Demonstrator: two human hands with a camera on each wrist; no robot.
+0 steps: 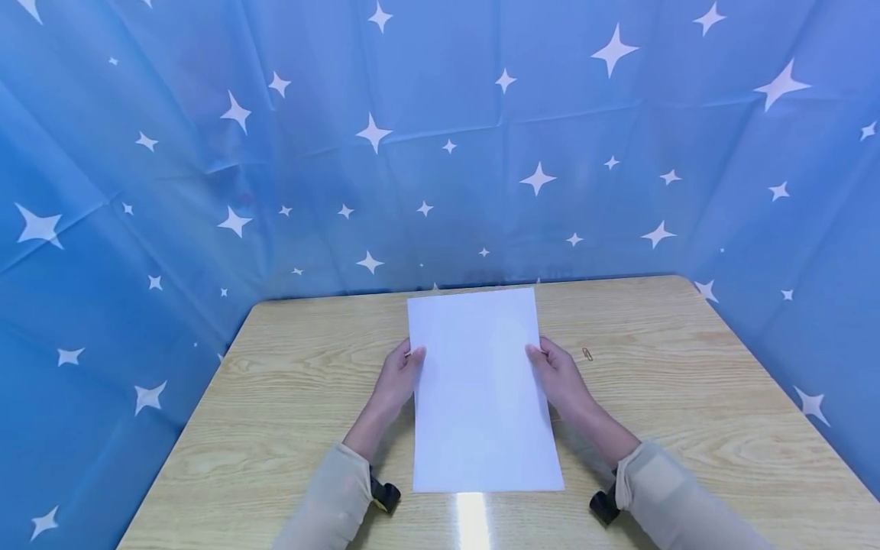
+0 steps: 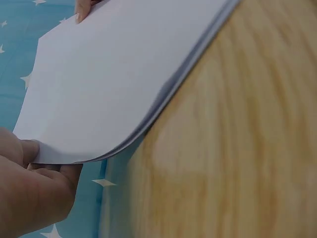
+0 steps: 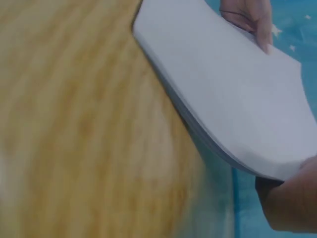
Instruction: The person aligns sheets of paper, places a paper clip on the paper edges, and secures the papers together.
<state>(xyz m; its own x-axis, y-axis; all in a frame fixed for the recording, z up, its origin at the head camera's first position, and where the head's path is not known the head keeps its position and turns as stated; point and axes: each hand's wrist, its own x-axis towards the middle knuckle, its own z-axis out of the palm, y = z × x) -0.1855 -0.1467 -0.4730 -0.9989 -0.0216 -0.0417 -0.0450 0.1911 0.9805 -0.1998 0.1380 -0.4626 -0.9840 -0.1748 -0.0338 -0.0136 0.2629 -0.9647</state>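
Between both hands is a stack of white paper (image 1: 481, 397), its top sheet blank. My left hand (image 1: 399, 374) grips the left long edge, thumb on top and fingers beneath. On the opposite edge, my right hand (image 1: 560, 374) holds it the same way. The left wrist view shows the paper (image 2: 109, 74) bowing downward along its near edge, with several sheets layered there. In the right wrist view the stack (image 3: 228, 89) curves likewise, its lower edge close over the table. A small orange paper clip (image 1: 587, 354) lies just right of my right hand.
The wooden table (image 1: 289, 428) has a light grain and rounded far corners. Behind it and at both sides hangs a blue cloth (image 1: 440, 168) with white stars. A bright glare spot shows on the table below the paper.
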